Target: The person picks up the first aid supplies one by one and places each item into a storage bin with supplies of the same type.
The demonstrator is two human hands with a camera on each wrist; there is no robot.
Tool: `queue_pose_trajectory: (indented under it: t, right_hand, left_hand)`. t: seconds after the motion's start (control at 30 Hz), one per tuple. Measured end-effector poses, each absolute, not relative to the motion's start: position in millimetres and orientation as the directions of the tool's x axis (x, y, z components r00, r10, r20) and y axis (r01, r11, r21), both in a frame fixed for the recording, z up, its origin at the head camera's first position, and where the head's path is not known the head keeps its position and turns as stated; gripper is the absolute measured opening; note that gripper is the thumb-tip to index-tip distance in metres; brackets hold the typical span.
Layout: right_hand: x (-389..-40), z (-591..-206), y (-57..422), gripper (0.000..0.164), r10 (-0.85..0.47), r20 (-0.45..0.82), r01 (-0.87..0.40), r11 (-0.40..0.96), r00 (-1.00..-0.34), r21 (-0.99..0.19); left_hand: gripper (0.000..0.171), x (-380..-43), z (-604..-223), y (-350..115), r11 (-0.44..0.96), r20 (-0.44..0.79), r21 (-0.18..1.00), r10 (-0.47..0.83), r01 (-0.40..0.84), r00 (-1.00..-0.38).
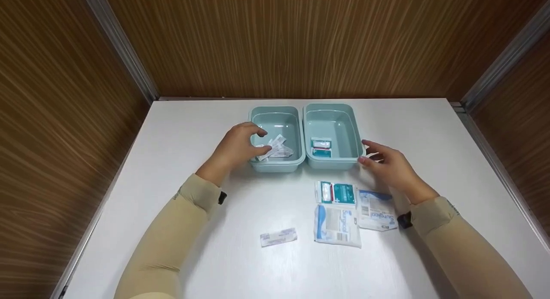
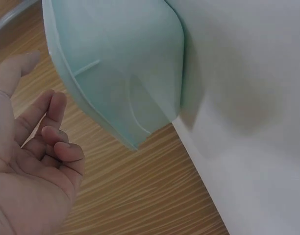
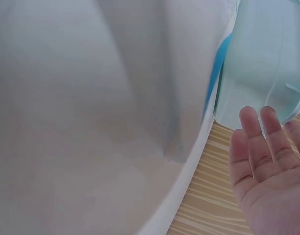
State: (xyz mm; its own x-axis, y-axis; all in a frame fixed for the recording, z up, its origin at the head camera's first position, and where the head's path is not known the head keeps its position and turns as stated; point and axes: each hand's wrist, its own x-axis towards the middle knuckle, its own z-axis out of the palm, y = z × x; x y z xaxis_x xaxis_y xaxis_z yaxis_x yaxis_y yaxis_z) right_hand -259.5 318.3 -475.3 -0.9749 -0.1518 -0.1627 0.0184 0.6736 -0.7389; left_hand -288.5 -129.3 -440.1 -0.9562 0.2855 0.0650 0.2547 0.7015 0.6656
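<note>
Can't count the strips (image 1: 281,151) piled in the left tray (image 1: 278,167), partly behind a loose, empty left hand (image 1: 234,147). Seeing two big packs (image 1: 337,227) on the desk (image 1: 240,273), plus a relaxed right hand (image 1: 394,168) at the right tray (image 1: 333,164).

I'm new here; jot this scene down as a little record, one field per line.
Surface: white table
Left bin: small white packets
Right bin: teal-and-white packaging
Left hand: over the left bin, thumb and fingers apart
Right hand: at the right bin's near right corner
Outside the bins: one teal-and-white packet, two blue-and-white packs, one small white packet
</note>
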Motion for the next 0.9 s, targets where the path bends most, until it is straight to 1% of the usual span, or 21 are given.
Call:
queue_pose_trajectory:
  t: [0.13, 0.3, 0.5, 0.67, 0.9]
  right_hand:
    - [-259.4, -476.1, 318.0, 0.094, -0.157, -0.148, 0.004, 0.673, -0.976, -0.740]
    - [-258.8, -477.8, 317.7, 0.092, -0.169, -0.130, -0.018, 0.672, -0.977, -0.741]
    - [-260.0, -477.8, 317.7, 0.094, -0.158, -0.152, 0.008, 0.669, -0.976, -0.743]
    - [-259.9, -476.8, 318.8, 0.092, -0.161, -0.147, -0.001, 0.675, -0.976, -0.738]
    - [-259.8, -475.6, 318.4, 0.091, -0.168, -0.139, -0.012, 0.678, -0.976, -0.735]
  left_hand:
    - [0.046, -275.3, -434.1, -126.7, 0.677, 0.109, 0.664, 0.332, 0.318, -0.937]
    - [0.045, -251.0, -426.6, -119.8, 0.619, 0.172, 0.657, 0.433, 0.430, -0.885]
    - [0.043, -226.2, -427.2, -115.7, 0.569, 0.209, 0.648, 0.506, 0.506, -0.837]
    - [0.045, -206.5, -434.8, -114.3, 0.576, 0.180, 0.620, 0.556, 0.533, -0.811]
    - [0.051, -184.4, -450.4, -112.6, 0.596, 0.066, 0.645, 0.580, 0.478, -0.812]
